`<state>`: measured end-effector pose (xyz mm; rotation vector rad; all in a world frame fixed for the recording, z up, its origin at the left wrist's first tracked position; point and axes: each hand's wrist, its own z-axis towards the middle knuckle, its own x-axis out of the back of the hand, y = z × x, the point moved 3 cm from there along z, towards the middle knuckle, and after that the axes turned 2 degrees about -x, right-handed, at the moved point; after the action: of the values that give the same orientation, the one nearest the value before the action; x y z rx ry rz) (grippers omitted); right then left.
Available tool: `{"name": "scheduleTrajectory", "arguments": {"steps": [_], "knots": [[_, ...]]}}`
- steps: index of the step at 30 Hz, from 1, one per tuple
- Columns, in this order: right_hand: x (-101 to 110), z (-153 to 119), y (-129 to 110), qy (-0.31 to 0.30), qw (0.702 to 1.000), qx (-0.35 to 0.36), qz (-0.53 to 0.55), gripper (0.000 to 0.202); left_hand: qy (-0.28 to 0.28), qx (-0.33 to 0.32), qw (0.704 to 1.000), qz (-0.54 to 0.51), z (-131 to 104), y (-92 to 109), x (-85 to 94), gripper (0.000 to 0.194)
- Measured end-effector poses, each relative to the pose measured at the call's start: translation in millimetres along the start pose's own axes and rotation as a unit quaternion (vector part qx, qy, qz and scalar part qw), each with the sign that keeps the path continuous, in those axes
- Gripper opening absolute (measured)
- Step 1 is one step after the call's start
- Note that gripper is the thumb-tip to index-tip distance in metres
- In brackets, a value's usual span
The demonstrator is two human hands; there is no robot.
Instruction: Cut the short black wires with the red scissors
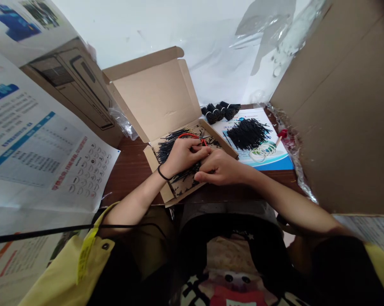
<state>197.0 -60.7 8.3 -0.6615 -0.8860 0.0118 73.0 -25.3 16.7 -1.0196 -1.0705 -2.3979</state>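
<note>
My left hand (185, 154) and my right hand (222, 167) meet over an open cardboard box (155, 108). The fingers of both are closed and close together; whatever is between them is too small or hidden to name. A dark band circles my left wrist. Beneath and beside my left hand lie many thin black sticks or cut wire pieces (165, 149), loose in the box. Small black bits are scattered over the box floor. Just beyond my left fingers rests a tool with red loop handles (186, 135) and a metal tip, partly covered by the hand.
Right of the box, a printed sheet (271, 160) bears a loose pile of black pieces (249, 134) and pale rubber bands (262, 151). Behind are tied black bundles (220, 111). Cardboard (345, 110) walls the right side; a printed paper (48, 140) hangs at left.
</note>
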Motion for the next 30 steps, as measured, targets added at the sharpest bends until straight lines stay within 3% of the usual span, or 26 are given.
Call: {"name": "scheduleTrajectory", "arguments": {"steps": [6,11,14,16,19,22,24,27,30], "knots": [[-1,1,0,0.014,1.000,0.006,0.021,0.057,0.016,0.020,1.000,0.015,1,1,0.6,0.043],[7,0,-7,0.009,0.998,0.028,0.056,0.052,-0.089,0.083,0.978,-0.168,1,-2,-0.8,0.043],[14,-1,-10,0.049,0.995,0.043,0.075,0.050,-0.121,0.078,0.951,-0.274,1,-3,-2.7,0.051],[16,-2,-8,0.072,0.992,0.043,0.089,0.047,-0.130,0.061,0.952,-0.271,3,-5,-2.0,0.053],[22,-2,5,0.139,0.986,-0.034,0.084,0.046,-0.129,0.046,0.973,-0.184,8,-14,6.2,0.050],[28,-2,29,0.194,0.961,-0.196,-0.013,0.049,-0.037,0.100,0.992,-0.073,15,-35,24.8,0.043],[27,1,41,0.148,0.944,-0.267,-0.125,0.045,0.004,0.128,0.992,0.017,18,-49,34.3,0.037],[17,9,54,0.017,0.906,-0.340,-0.252,0.037,0.023,0.148,0.984,0.097,18,-63,36.5,0.033],[7,18,60,-0.033,0.868,-0.377,-0.322,0.043,0.046,0.140,0.981,0.129,16,-67,30.1,0.033]]}}
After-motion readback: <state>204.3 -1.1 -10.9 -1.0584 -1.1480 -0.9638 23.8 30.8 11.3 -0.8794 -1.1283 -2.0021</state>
